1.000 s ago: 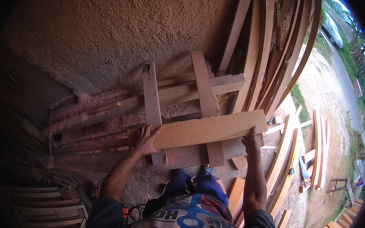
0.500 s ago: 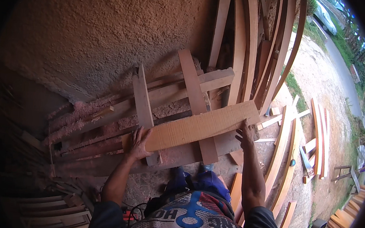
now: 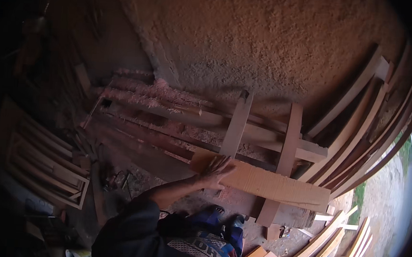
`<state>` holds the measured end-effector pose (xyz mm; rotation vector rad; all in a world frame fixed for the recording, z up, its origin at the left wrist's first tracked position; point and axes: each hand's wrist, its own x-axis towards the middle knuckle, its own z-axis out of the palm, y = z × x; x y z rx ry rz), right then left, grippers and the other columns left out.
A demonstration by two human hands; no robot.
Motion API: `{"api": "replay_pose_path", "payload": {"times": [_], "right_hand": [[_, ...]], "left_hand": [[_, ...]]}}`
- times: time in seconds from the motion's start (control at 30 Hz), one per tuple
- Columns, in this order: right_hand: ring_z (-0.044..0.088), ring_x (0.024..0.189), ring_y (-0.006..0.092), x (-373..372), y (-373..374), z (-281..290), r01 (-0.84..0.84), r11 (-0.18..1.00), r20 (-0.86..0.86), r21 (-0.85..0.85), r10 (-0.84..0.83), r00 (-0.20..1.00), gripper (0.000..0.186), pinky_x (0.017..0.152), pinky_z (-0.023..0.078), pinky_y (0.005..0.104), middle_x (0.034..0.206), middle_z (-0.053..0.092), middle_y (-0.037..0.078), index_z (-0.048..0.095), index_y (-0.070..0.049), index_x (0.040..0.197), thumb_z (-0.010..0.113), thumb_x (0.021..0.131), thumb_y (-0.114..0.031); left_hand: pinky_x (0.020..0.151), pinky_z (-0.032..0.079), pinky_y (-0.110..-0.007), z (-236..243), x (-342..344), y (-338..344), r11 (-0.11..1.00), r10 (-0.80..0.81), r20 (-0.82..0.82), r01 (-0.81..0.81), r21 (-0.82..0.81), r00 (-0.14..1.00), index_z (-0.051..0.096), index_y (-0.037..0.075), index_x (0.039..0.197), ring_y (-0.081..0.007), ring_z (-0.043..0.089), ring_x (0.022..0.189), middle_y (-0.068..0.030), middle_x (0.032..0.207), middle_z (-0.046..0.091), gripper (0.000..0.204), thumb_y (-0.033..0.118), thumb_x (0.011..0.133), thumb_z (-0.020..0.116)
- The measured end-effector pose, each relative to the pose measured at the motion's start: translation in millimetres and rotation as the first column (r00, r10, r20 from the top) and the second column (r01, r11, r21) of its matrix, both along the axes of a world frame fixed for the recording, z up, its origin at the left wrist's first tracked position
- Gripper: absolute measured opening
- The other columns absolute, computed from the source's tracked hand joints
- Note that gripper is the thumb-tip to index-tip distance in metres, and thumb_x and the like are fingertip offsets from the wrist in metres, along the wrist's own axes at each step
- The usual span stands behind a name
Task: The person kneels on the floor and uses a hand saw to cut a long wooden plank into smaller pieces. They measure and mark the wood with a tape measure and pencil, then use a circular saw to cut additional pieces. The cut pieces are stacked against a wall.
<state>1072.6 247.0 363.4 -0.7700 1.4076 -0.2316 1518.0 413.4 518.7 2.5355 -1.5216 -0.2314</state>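
A wide, pale board (image 3: 278,186) with rough saw marks lies lengthwise over two crosspieces, its right end reaching past the second one. My left hand (image 3: 216,173) rests on the board's left part, fingers spread over its top face. The left crosspiece (image 3: 237,126) and the right crosspiece (image 3: 289,139) lie across a bench of long beams (image 3: 263,136). My right hand is out of the picture.
Pink shavings (image 3: 165,94) cover the bench's left part beside a rough wall (image 3: 269,42). Long planks (image 3: 358,134) lean at the right. Wooden strips (image 3: 313,241) lie on the ground at lower right. A slatted wooden frame (image 3: 46,165) stands at the left.
The view has swung left, so the bench and board appear farther right. My right hand was at the board's right end and is now gone from view. My left hand remains on the board.
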Motion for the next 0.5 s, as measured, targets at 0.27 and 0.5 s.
{"api": "replay_pose_path", "payload": {"times": [0.27,0.5], "right_hand": [[0.067,0.090,0.0244,188.7,25.5,95.2,-0.826,0.383,0.053,-0.412,0.916,0.398,0.044,0.065,0.054,0.0347,0.115,0.064,0.013,0.058,-0.011,0.127,0.065,0.103,-0.047],[0.069,0.093,0.0289,261.2,85.5,153.8,-0.804,-0.056,0.007,-0.592,0.997,-0.074,0.045,0.068,0.055,0.0389,0.117,0.068,0.016,0.064,-0.010,0.128,0.067,0.101,-0.047]], "left_hand": [[0.130,0.023,-0.053,-31.8,-107.5,36.1,0.916,-0.140,-0.405,-0.037,-0.400,0.904,0.037,0.005,0.162,-0.0421,0.020,0.160,-0.0259,0.173,0.018,0.089,0.036,0.089,0.077],[0.126,0.034,-0.045,-59.0,-148.7,123.5,0.969,0.101,-0.609,-0.216,-0.118,0.787,0.045,0.004,0.157,-0.0379,0.036,0.154,-0.0250,0.165,0.039,0.082,0.037,0.089,0.076]]}}
